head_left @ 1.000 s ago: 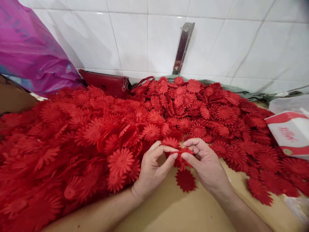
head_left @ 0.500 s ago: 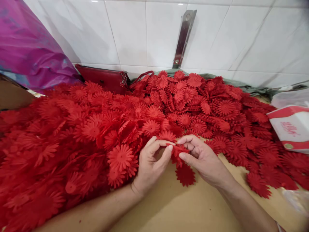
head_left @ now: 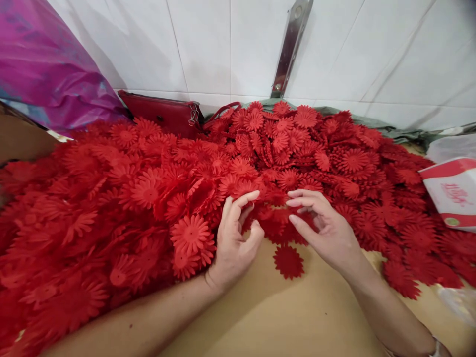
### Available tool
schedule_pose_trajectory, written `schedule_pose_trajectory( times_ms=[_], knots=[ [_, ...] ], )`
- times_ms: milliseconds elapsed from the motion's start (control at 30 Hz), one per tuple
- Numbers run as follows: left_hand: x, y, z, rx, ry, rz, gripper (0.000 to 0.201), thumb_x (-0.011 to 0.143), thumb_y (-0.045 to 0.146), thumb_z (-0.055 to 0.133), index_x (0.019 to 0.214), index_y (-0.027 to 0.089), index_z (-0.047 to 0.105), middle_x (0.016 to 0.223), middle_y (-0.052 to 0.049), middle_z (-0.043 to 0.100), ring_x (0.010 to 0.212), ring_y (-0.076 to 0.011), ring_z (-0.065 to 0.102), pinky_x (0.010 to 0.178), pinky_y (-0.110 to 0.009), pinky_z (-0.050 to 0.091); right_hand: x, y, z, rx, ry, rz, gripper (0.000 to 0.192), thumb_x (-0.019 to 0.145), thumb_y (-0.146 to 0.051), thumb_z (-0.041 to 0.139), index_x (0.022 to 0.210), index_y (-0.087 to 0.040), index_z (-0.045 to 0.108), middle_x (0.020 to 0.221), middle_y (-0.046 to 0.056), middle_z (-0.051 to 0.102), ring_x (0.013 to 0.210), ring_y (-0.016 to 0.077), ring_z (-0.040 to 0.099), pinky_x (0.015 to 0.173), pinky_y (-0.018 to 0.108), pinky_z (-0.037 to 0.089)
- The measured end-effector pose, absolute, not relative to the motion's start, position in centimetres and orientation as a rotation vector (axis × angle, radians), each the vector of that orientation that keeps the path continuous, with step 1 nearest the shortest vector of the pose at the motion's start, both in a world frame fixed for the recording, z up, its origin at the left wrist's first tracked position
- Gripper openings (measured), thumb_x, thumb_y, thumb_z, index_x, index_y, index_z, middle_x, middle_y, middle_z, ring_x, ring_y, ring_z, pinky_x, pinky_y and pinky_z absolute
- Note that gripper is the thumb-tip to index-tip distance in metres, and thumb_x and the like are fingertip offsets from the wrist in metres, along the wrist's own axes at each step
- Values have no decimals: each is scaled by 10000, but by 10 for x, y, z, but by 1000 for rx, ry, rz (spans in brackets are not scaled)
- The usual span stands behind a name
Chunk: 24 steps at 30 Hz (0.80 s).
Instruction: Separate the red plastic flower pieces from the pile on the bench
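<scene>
Toward the near edge of the tabletop point(head_left: 282, 312), two forearms reached inward over its tan surface. Just beyond, a single dark red flower point(head_left: 289, 262) lay near the hands. Both hands were released: the left hand point(head_left: 238, 238) curled with thumb and fingertips apart, the right hand point(head_left: 327, 228) faced it likewise, and neither visibly gripped a flower. Between and behind them lay blurred red pieces point(head_left: 275, 218), too smeared to count. Toward the left edge spread a broad flower heap point(head_left: 148, 191); toward the right, a darker spread point(head_left: 416, 235); toward the far edge, a mound point(head_left: 284, 134) with some flowers nested in stacks. Judging by that jumble, plenty seemed left to handle, though which flowers were done could not be told. Farthest back, a red purse point(head_left: 159, 113) leaned near the tiled wall point(head_left: 204, 49).
</scene>
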State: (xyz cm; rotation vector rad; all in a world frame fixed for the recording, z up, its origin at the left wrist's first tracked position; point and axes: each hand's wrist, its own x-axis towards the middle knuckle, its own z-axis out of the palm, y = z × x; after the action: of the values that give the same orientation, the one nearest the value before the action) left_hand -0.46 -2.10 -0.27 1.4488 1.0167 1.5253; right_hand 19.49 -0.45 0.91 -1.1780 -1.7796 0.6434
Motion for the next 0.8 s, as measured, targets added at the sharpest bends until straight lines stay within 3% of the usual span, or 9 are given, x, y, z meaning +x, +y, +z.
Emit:
schedule_pose_trajectory(
  times_ms=[133, 267, 367, 467, 633, 800],
  knots=[
    [-9, -25, 5, 1529, 1024, 1499, 323, 994, 161, 502, 1275, 244, 638, 1302, -69, 641, 1243, -192, 587, 1140, -391, 453, 191, -8, 12, -1176, -1672, 514, 136, 951, -210, 611, 1062, -260, 670, 1214, 86, 642, 1187, 233, 597, 1002, 430, 484],
    [-9, -25, 4, 1583, 1026, 1460, 214, 989, 202, 580, 1157, 230, 709, 1112, -57, 729, 1004, -175, 659, 947, -322, 527, 183, -18, 19, -1141, -1619, 347, 183, 941, -175, 616, 1097, -260, 660, 1188, 94, 636, 1171, 248, 599, 1051, 479, 460],
    [-4, -24, 2, 1333, 950, 1414, 323, 950, 246, 657, 1272, 242, 627, 960, -27, 717, 823, -139, 659, 759, -254, 539, 179, -25, 21, -1084, -1701, 213, 261, 896, -165, 676, 1132, -275, 662, 1161, 86, 623, 1138, 256, 599, 1045, 485, 466],
    [0, -21, 3, 1073, 833, 1313, 478, 877, 277, 751, 1303, 242, 537, 794, 34, 681, 712, -103, 637, 716, -217, 532, 177, -27, 22, -1082, -1800, 138, 321, 862, -176, 730, 1155, -288, 660, 1170, 82, 604, 1094, 251, 608, 1022, 473, 486],
    [1, -18, 4, 945, 765, 1222, 359, 772, 326, 844, 1023, 189, 627, 844, 10, 731, 727, -98, 656, 735, -215, 539, 176, -26, 20, -1104, -1866, 136, 216, 868, -228, 747, 1072, -277, 697, 1154, 83, 603, 1061, 244, 615, 967, 448, 514],
    [-1, -17, 6, 1046, 888, 1199, 242, 762, 341, 845, 793, 159, 689, 753, 7, 706, 676, -106, 624, 680, -225, 524, 175, -25, 18, -1154, -1816, 346, 76, 921, -234, 688, 981, -273, 714, 1116, 67, 633, 1085, 226, 631, 995, 430, 508]
  ],
)
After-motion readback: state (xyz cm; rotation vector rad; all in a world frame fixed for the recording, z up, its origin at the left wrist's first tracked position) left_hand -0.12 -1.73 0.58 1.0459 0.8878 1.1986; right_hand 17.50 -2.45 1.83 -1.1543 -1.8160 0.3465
